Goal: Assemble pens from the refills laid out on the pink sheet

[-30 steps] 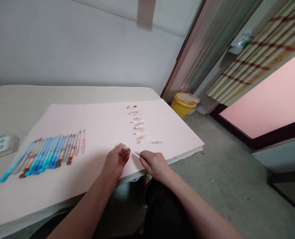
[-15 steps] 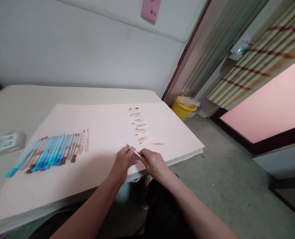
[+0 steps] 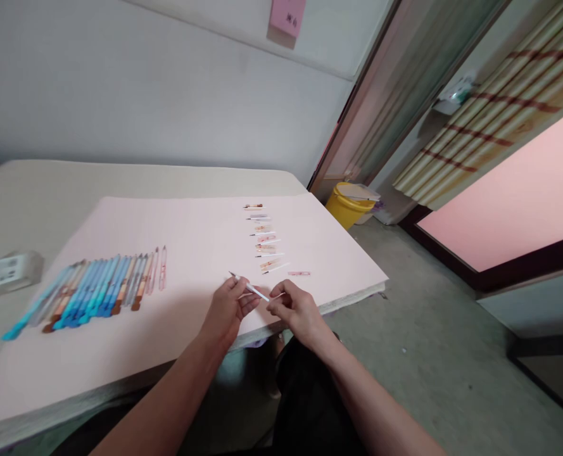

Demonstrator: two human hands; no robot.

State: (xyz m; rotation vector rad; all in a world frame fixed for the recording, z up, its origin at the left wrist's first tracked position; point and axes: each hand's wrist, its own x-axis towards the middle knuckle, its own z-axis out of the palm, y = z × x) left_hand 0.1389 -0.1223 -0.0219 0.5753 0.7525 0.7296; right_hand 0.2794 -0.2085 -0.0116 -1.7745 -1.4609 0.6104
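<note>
My left hand (image 3: 228, 307) is closed around a thin white pen refill (image 3: 257, 292), whose dark tip points up and to the left. By the refill's other end is my right hand (image 3: 296, 308), thumb and forefinger apart with a gap between them; whether they touch the refill I cannot tell. Beyond the hands, a column of white refills and small patterned pen parts (image 3: 266, 247) runs away from me on the pink sheet. A pink patterned tube (image 3: 299, 273) lies alone just past my right hand. To the left is a row of blue, brown, grey and pink pens (image 3: 101, 285).
The pink sheet (image 3: 205, 234) covers much of the pale table (image 3: 167, 180). A clear plastic packet (image 3: 10, 273) lies at the left. Past the table's right edge stands a yellow bucket (image 3: 347, 206) on the floor. A wall (image 3: 167, 88) rises behind the table.
My right fingers have parted at the refill's end, where they were pinched before. More of the refill shows now, and my left hand has shifted slightly left.
</note>
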